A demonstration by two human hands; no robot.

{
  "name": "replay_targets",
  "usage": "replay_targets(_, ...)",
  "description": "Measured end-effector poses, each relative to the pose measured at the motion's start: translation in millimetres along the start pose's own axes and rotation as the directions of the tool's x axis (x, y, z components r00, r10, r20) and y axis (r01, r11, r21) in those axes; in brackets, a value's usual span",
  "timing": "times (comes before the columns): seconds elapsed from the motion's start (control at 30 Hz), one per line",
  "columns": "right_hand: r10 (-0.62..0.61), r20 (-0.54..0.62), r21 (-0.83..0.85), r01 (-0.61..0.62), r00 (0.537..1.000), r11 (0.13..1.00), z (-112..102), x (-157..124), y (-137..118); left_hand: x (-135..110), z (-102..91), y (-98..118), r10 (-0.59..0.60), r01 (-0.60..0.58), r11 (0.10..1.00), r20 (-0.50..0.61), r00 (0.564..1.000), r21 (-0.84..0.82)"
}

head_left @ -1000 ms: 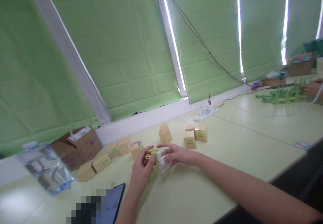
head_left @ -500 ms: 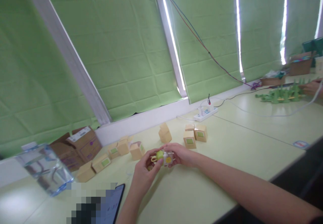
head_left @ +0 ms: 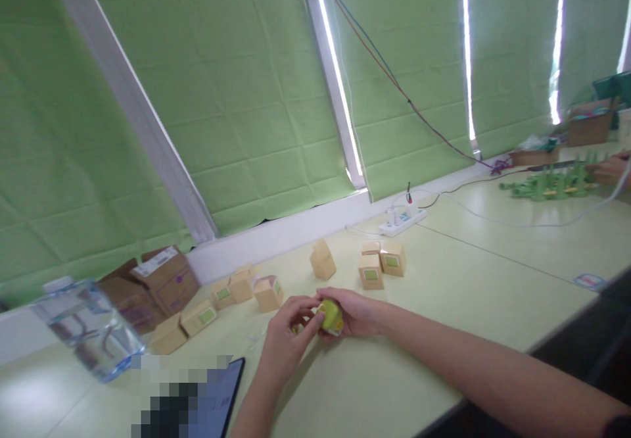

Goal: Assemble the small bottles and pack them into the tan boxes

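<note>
One yellow-green toy (head_left: 331, 317), over the table (head_left: 355, 385), pinched by the curled left hand (head_left: 290, 326) and cupped in the half-closed right hand (head_left: 355, 312), presumably for steadiness (small boxes (head_left: 371, 273) stand beyond, likely leaving elbow room).

A water bottle (head_left: 91, 333) sits beside a brown carton (head_left: 170, 287), and a white power strip (head_left: 401, 223) lies below green blinds (head_left: 236, 83).
</note>
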State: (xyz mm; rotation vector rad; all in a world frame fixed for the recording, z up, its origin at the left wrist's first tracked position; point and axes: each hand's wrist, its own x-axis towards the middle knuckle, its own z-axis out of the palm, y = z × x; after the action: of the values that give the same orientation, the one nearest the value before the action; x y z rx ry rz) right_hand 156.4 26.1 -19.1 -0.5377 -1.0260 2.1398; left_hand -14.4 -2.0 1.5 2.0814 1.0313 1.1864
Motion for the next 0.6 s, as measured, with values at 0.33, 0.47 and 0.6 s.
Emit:
replay_targets(0.33,-0.025,-0.068,0.117,0.033,0.997,0.993,1.9,4.6,1.3,2.1,10.0,-5.1,0.049,-0.048,0.979,0.000,0.999,0.197)
replay_targets(0.47,-0.073,-0.019,0.145,0.075,0.997,0.986,1.7,5.2,1.7,-1.7,15.0,-0.1,0.063,-0.059,0.981,-0.018,0.998,0.187)
replay_targets(0.6,-0.136,-0.080,-0.089,0.129,0.987,0.988,-0.3,5.3,0.9,-3.1,15.2,4.6,0.115,-0.095,0.964,-0.065,0.991,0.248)
